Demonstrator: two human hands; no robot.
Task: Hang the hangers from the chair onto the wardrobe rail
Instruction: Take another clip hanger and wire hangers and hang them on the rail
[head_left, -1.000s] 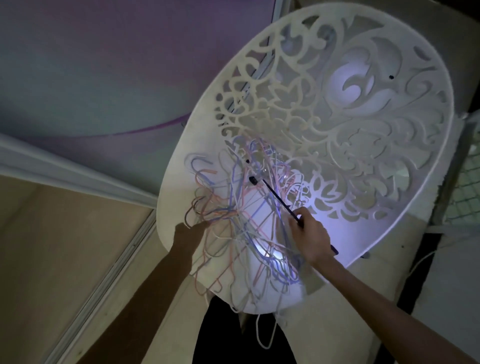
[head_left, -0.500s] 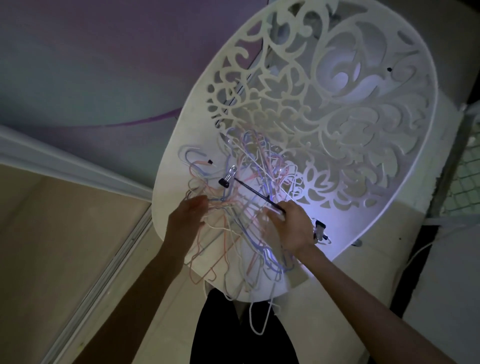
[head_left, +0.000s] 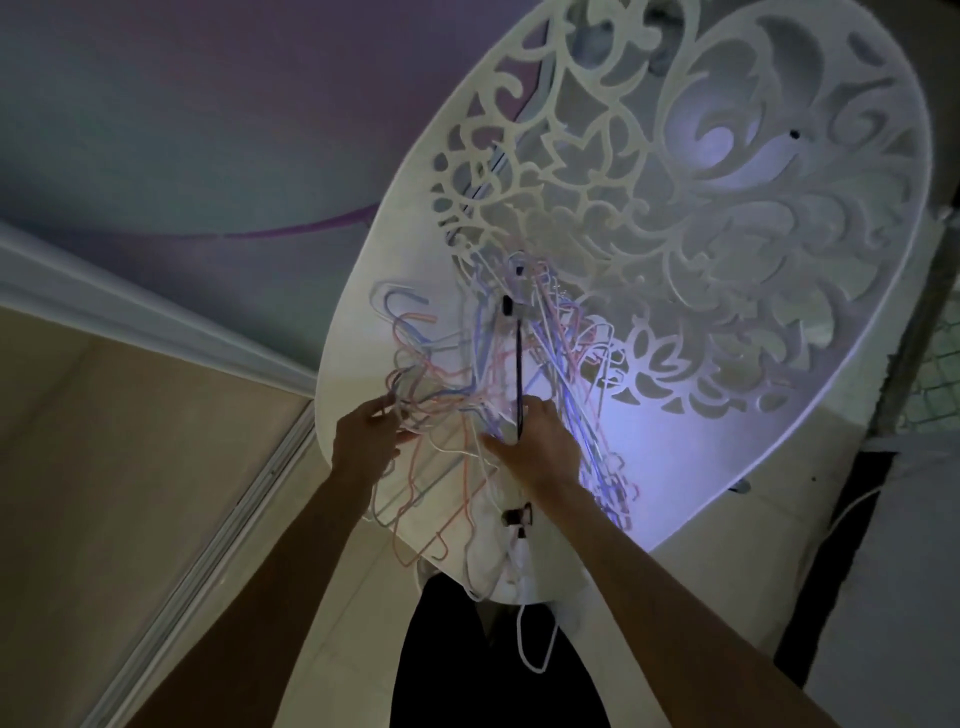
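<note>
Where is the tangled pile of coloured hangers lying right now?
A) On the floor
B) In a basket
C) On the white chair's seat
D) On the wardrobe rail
C: the hangers lie heaped on the white chair, both hands in the pile.

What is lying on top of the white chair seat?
A tangled pile of hangers, pink, blue and white, covers the chair seat, with both hands in it. What lies beneath the pile cannot be seen.
</note>
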